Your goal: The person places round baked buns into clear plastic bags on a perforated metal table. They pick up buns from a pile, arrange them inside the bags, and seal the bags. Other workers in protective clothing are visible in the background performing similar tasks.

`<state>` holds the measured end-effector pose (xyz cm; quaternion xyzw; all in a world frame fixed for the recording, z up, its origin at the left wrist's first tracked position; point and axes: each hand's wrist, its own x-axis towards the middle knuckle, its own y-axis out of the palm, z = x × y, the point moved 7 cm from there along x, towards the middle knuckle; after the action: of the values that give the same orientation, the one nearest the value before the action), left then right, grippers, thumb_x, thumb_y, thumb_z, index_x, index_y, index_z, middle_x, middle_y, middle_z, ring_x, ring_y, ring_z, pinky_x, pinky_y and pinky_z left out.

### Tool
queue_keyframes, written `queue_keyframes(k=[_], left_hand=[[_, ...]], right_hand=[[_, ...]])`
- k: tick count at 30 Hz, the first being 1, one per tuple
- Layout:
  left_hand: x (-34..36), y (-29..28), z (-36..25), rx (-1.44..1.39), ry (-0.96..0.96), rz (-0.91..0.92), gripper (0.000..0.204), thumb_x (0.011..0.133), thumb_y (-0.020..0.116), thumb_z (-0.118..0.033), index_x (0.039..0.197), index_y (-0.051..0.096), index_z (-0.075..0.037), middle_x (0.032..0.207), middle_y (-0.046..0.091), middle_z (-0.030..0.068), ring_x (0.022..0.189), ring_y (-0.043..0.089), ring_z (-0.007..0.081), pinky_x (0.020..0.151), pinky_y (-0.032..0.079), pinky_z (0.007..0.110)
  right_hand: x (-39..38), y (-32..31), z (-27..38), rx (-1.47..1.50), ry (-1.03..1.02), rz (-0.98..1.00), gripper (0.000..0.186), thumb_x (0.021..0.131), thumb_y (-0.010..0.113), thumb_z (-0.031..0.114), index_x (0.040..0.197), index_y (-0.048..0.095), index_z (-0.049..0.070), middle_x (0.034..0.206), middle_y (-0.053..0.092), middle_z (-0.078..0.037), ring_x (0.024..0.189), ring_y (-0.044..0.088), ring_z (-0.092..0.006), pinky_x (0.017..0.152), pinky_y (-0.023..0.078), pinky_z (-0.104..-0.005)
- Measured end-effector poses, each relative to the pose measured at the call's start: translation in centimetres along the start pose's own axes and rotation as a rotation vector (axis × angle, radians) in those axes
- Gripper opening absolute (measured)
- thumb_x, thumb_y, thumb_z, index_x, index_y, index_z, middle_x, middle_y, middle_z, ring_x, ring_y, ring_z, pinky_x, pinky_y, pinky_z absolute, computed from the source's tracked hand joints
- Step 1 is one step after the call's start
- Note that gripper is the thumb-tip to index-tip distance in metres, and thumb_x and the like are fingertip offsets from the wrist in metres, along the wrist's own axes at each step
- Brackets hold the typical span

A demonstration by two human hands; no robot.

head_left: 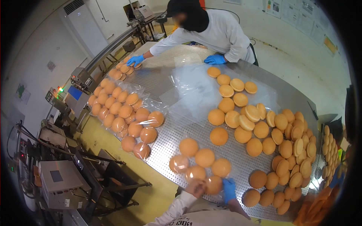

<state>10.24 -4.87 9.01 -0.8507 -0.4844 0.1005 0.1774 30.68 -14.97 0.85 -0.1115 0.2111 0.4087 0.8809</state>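
Note:
My left hand [196, 187], bare, pinches the near end of a clear plastic bag holding several round golden cakes [204, 157] at the table's near edge. My right hand [229, 188], in a blue glove, grips the same bag at its right corner, beside the lowest cakes. To the right, many loose round cakes [258, 179] lie in a spread, some flat and some on their sides. More filled clear bags of cakes [125, 111] lie along the left side of the table.
A perforated metal table [169, 132] carries empty bags [192, 86]. Across it a co-worker [222, 34] in white touches bagged cakes with a blue-gloved hand [135, 60]. Machines [64, 182] stand at left. More cakes [328, 154] and orange cloth [313, 209] are at right.

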Motion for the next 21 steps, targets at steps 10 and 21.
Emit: queue_keyframes(k=[10, 21], left_hand=[[4.5, -14.3, 9.6, 0.137, -0.065, -0.356, 0.015, 0.083, 0.055, -0.019, 0.087, 0.056, -0.005, 0.071, 0.055, 0.0117, 0.06, 0.054, 0.0329, 0.063, 0.047, 0.043], [-2.5, -31.4, 26.7, -1.1, -0.744, -1.144, 0.012, 0.081, 0.054, -0.021, 0.092, 0.049, -0.017, 0.086, 0.05, -0.0013, 0.083, 0.054, 0.0155, 0.061, 0.047, 0.036]], right_hand=[[5.5, 3.5, 8.6, -0.366, -0.269, -0.233, 0.016, 0.073, 0.048, -0.004, 0.064, 0.043, 0.008, 0.061, 0.039, 0.003, 0.058, 0.037, -0.0097, 0.052, 0.036, -0.0285], [14.7, 53.8, 27.6, -0.918, -0.714, 0.598, 0.028, 0.08, 0.051, 0.026, 0.097, 0.056, 0.004, 0.101, 0.058, -0.02, 0.095, 0.055, -0.0376, 0.082, 0.044, -0.0432]])
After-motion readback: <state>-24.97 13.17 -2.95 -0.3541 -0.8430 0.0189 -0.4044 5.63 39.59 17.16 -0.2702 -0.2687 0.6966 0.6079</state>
